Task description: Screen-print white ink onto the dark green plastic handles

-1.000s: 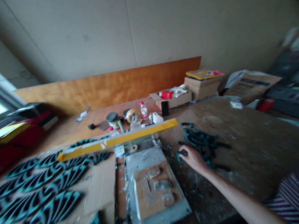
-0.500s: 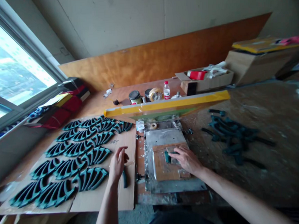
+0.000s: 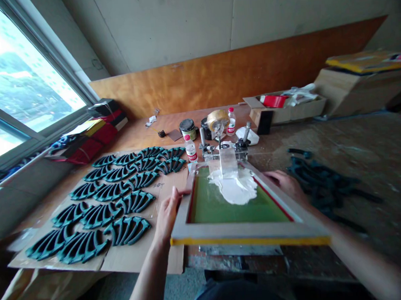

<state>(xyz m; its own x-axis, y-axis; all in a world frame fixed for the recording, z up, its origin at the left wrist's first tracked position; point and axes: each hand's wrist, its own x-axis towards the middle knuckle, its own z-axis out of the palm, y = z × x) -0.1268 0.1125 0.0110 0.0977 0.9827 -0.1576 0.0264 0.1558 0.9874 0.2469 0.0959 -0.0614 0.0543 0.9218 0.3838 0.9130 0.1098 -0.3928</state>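
Screen frame [image 3: 252, 231] swung down, lower center. My left hand [image 3: 167, 211], right hand [image 3: 287, 185] gripped sides; level lowering seemed best.

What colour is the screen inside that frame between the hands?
The screen is green, partly covered in white; the head view shows it.

Us, bodywise: left hand [image 3: 166, 210] and right hand [image 3: 286, 186] both bare, slim fingers. Left forearm [image 3: 148, 269] and right forearm [image 3: 357, 253] uncovered as far as we see, narrowing towards the wrists; right one's smeared by blur. Clothing: one dark garment [image 3: 242, 296], navy to near-black, rounded outline, just past the near edge of the worktable [image 3: 371, 145]. Too dark for us to tell top from trousers.
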